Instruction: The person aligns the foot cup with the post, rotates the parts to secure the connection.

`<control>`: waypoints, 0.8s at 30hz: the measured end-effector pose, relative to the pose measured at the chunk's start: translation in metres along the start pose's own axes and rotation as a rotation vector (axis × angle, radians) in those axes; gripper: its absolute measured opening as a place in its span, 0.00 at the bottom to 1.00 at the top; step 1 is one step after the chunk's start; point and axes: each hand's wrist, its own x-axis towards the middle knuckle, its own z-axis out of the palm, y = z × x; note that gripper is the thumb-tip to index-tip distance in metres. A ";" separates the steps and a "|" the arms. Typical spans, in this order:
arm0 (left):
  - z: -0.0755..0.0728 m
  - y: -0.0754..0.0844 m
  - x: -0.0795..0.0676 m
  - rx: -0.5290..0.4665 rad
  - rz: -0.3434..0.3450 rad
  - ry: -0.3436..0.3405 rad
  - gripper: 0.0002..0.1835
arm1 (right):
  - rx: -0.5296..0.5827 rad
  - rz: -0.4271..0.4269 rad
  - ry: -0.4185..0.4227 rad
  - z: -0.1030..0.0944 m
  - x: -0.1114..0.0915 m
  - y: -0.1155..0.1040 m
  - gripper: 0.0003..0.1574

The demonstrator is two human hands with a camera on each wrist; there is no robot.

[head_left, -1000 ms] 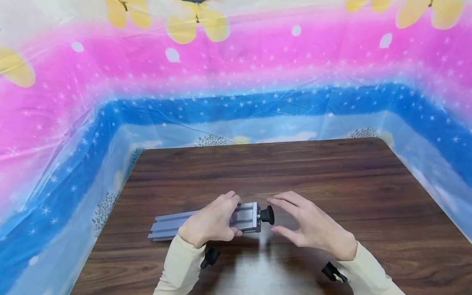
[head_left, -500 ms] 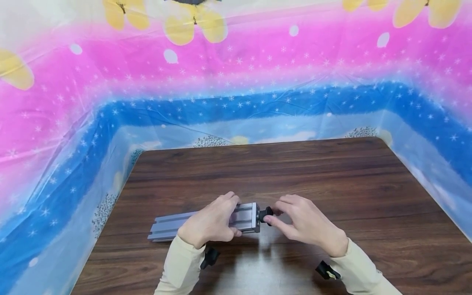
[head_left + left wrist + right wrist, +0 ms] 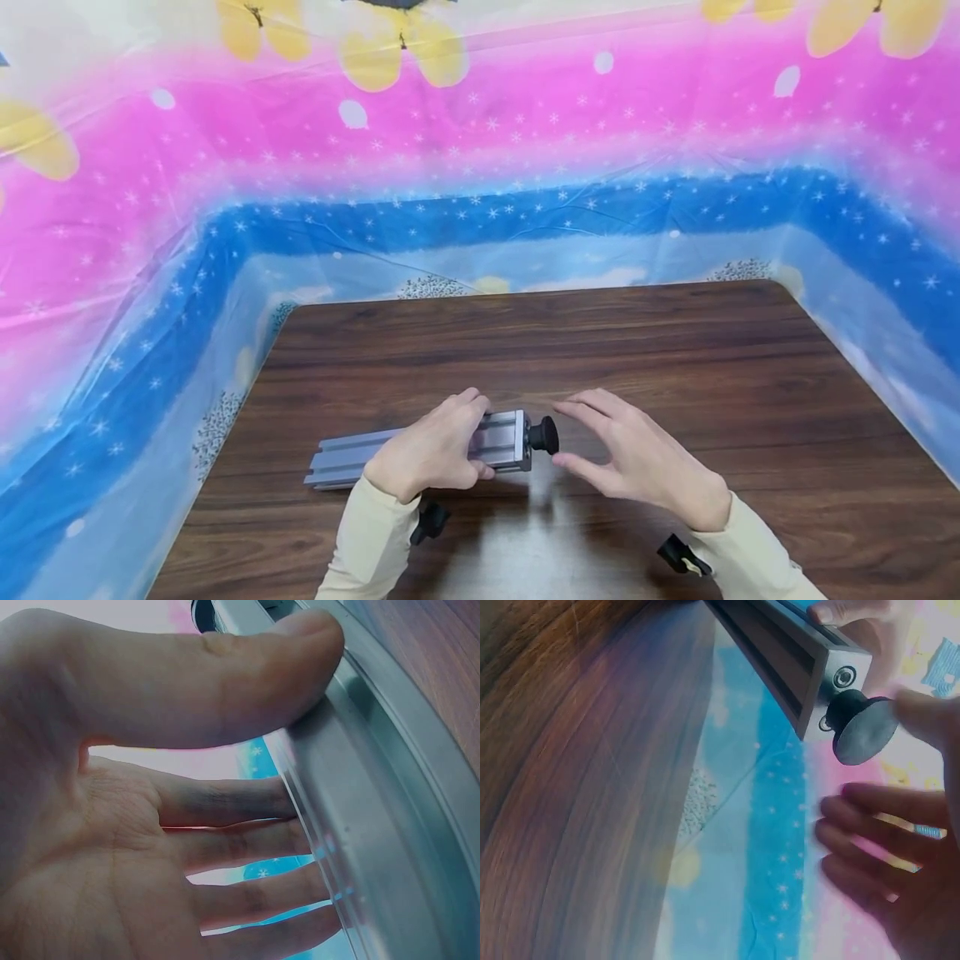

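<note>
My left hand (image 3: 427, 454) grips a grooved aluminium profile (image 3: 348, 458) that lies lengthwise left to right at the near middle of the table. In the left wrist view its thumb presses one long side of the profile (image 3: 367, 832), with the other fingers on the opposite side. A black round knob (image 3: 547, 435) sticks out of the profile's right end. The right wrist view shows that knob (image 3: 866, 733) on a metal end plate (image 3: 815, 701) with screws. Around the knob, spread and slightly apart from it, are the fingers of my right hand (image 3: 648, 462).
Dark wood-grain tabletop (image 3: 525, 342) extends beyond both hands. A printed pink and blue cloth (image 3: 480, 158) hangs behind and along both sides of it. Black wrist mounts (image 3: 682, 554) hang under the cream sleeves.
Half a second ago my right fingers pinched the knob; now they have let go and spread, and the hand has drawn back slightly right. My left hand keeps its grip on the profile.
</note>
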 end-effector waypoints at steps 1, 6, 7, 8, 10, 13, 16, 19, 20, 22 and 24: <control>0.000 0.000 0.000 0.001 -0.003 0.000 0.26 | 0.008 -0.031 0.003 -0.001 0.000 0.000 0.29; -0.001 0.002 0.000 0.004 -0.008 0.001 0.26 | 0.031 -0.138 0.034 -0.001 0.002 -0.001 0.28; -0.001 0.002 0.000 0.003 -0.008 -0.001 0.26 | 0.028 -0.138 0.040 0.000 0.002 -0.001 0.26; -0.001 0.002 0.000 0.004 -0.008 -0.002 0.26 | 0.023 -0.133 0.046 0.000 0.003 -0.002 0.25; -0.001 0.002 0.000 0.002 -0.011 -0.004 0.25 | 0.007 -0.113 0.059 0.002 0.004 -0.001 0.23; 0.000 0.002 0.000 0.001 -0.010 0.000 0.26 | -0.028 -0.082 0.063 0.005 0.005 0.000 0.20; 0.001 0.001 0.000 0.004 -0.002 0.008 0.26 | -0.059 -0.066 0.061 0.009 0.006 0.003 0.18; 0.002 0.001 0.001 0.002 0.004 0.007 0.26 | -0.081 -0.065 0.060 0.010 0.008 0.004 0.19; 0.002 0.001 0.001 0.002 0.007 0.008 0.26 | -0.088 -0.058 0.054 0.009 0.008 0.004 0.20; 0.001 0.001 0.001 -0.002 0.001 0.005 0.26 | -0.086 -0.041 0.039 0.008 0.008 0.003 0.20; 0.000 0.002 0.001 -0.006 -0.009 -0.001 0.26 | -0.062 -0.006 0.023 0.006 0.007 0.003 0.17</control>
